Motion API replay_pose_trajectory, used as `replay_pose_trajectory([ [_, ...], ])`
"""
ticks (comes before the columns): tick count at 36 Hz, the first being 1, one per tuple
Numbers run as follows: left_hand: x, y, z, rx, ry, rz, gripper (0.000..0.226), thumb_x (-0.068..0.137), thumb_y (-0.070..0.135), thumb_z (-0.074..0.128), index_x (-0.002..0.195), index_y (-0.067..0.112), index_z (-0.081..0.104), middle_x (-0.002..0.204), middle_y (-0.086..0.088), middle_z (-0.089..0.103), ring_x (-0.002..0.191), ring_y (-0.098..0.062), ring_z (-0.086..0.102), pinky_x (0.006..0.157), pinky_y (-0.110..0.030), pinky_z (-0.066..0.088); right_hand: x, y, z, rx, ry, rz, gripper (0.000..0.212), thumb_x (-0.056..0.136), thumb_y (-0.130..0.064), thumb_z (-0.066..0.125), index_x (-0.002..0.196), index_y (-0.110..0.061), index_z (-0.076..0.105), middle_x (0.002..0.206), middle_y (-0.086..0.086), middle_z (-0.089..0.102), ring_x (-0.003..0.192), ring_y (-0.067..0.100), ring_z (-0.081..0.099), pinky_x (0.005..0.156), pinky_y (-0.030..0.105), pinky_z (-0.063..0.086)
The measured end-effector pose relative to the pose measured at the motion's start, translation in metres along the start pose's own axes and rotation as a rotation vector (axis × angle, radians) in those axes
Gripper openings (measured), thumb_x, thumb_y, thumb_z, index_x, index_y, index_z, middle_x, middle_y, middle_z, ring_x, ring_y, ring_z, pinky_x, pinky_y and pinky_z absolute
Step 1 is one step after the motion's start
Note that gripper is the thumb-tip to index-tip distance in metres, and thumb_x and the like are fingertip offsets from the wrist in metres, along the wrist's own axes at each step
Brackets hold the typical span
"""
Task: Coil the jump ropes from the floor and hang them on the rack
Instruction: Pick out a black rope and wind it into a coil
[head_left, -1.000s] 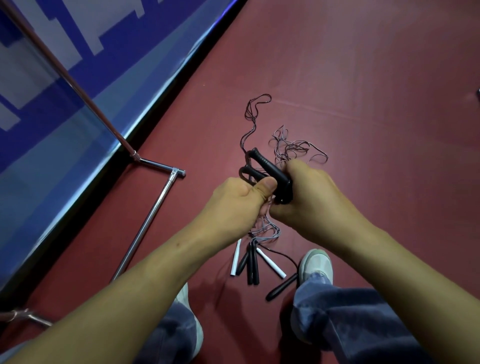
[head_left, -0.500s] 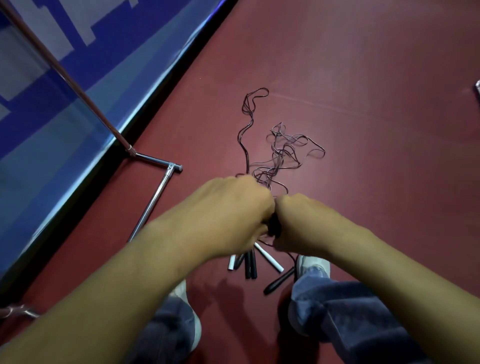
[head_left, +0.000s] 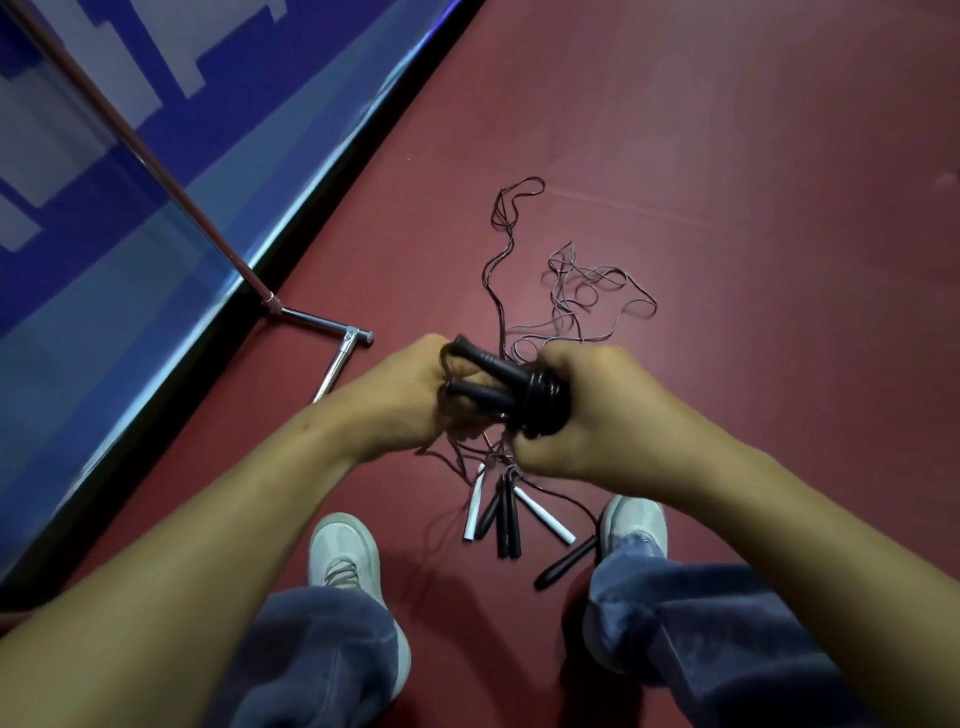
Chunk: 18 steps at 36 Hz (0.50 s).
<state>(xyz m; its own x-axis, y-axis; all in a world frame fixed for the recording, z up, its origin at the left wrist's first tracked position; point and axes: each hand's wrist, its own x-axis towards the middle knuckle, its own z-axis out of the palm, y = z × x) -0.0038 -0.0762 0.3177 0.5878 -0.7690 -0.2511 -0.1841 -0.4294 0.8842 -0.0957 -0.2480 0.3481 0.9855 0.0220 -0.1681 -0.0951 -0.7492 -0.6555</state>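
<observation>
RACK AT LEFT, ROPE IN HAND: A chrome rack (head_left: 322, 325) stands at the left of the scene against a blue wall panel (head_left: 104, 270), apart from the work at centre. There a person's left hand (head_left: 395, 400) curls around one end of two black handles (head_left: 485, 371) and holds them side by side. A tight coil (head_left: 544, 400) of black cord is wound around the other end of the handles. The right hand (head_left: 592, 415) closes over that coil and grips it from the right. Thin strands hang beneath both hands toward the red floor (head_left: 753, 182). White and black spare handles (head_left: 498, 514) lie on the floor between the person's shoes. Farther off and to the right, a tangle of loose ropes (head_left: 582, 291) is spread out, not yet gathered.

The step in hand appears to be finishing the wrap on this one rope. To do it well, the left hand should probably keep the handles parallel and steady. The right hand should lay each turn snug beside the last under even tension, then tuck the tail under the final turn so the bundle cannot spring open. The hanging strands look likely to snag the ropes below. They are best drawn clear before the bundle is carried left to the rack.
</observation>
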Motion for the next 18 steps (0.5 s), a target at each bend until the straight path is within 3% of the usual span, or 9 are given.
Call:
replay_pose_trajectory([
  [2, 0.002, 0.002, 0.008, 0.034, -0.001, -0.059, 0.03, 0.093, 0.04, 0.059, 0.069, 0.024, 0.069, 0.063, -0.005, 0.063, 0.059, -0.012, 0.051, 0.062, -0.032, 0.046, 0.005, 0.004, -0.006, 0.035, 0.086, 0.076, 0.024, 0.071, -0.024, 0.078, 0.079, -0.015, 0.057, 0.068, -0.002, 0.058, 0.058, 0.016, 0.049, 0.053, 0.03, 0.045],
  [4, 0.0, 0.006, 0.018, 0.106, -0.067, -0.107, 0.039, 0.101, 0.034, 0.055, 0.065, 0.034, 0.069, 0.059, 0.002, 0.062, 0.054, -0.009, 0.051, 0.061, -0.028, 0.044, 0.012, 0.013, -0.014, -0.027, 0.156, 0.155, 0.027, 0.071, -0.026, 0.079, 0.076, -0.017, 0.053, 0.068, -0.002, 0.056, 0.057, 0.012, 0.047, 0.051, 0.03, 0.041],
  [6, -0.003, 0.011, 0.028, 0.228, -0.085, -0.079, 0.028, 0.104, 0.029, 0.052, 0.083, 0.022, 0.07, 0.062, 0.003, 0.06, 0.055, -0.008, 0.048, 0.061, -0.03, 0.044, 0.018, 0.023, -0.022, -0.163, 0.183, 0.223, 0.029, 0.073, -0.023, 0.076, 0.072, -0.018, 0.048, 0.067, 0.0, 0.052, 0.056, 0.012, 0.045, 0.046, 0.029, 0.035],
  [9, -0.007, 0.02, 0.038, 0.551, -0.04, 0.022, 0.026, 0.102, 0.03, 0.049, 0.083, 0.013, 0.054, 0.065, 0.001, 0.052, 0.058, -0.017, 0.048, 0.059, -0.036, 0.045, 0.019, 0.038, -0.02, -0.319, 0.13, 0.295, 0.034, 0.076, -0.02, 0.074, 0.07, -0.02, 0.041, 0.066, 0.0, 0.048, 0.056, 0.011, 0.043, 0.044, 0.027, 0.029],
  [13, -0.015, 0.041, 0.041, 0.902, 0.019, 0.122, 0.026, 0.098, 0.03, 0.045, 0.076, 0.023, 0.035, 0.068, 0.004, 0.034, 0.066, -0.029, 0.045, 0.061, -0.037, 0.04, 0.016, 0.043, -0.001, -0.375, 0.038, 0.277, 0.028, 0.076, -0.021, 0.074, 0.079, -0.019, 0.046, 0.074, 0.002, 0.053, 0.066, 0.024, 0.051, 0.049, 0.031, 0.035],
  [16, -0.014, 0.048, 0.034, 0.981, 0.018, 0.175, 0.013, 0.096, 0.028, 0.046, 0.086, 0.023, 0.052, 0.068, 0.004, 0.031, 0.068, -0.03, 0.048, 0.063, -0.039, 0.046, 0.012, 0.04, 0.011, -0.391, -0.071, 0.25, 0.024, 0.074, -0.019, 0.074, 0.086, -0.018, 0.052, 0.076, 0.004, 0.056, 0.072, 0.029, 0.057, 0.051, 0.03, 0.039],
  [18, -0.011, 0.048, 0.028, 0.956, -0.007, 0.216, 0.013, 0.093, 0.03, 0.052, 0.089, 0.023, 0.062, 0.069, 0.004, 0.043, 0.072, -0.031, 0.057, 0.066, -0.041, 0.051, 0.009, 0.04, 0.017, -0.416, -0.174, 0.169, 0.024, 0.071, -0.02, 0.074, 0.089, -0.02, 0.057, 0.078, 0.003, 0.06, 0.074, 0.031, 0.06, 0.055, 0.032, 0.045],
])
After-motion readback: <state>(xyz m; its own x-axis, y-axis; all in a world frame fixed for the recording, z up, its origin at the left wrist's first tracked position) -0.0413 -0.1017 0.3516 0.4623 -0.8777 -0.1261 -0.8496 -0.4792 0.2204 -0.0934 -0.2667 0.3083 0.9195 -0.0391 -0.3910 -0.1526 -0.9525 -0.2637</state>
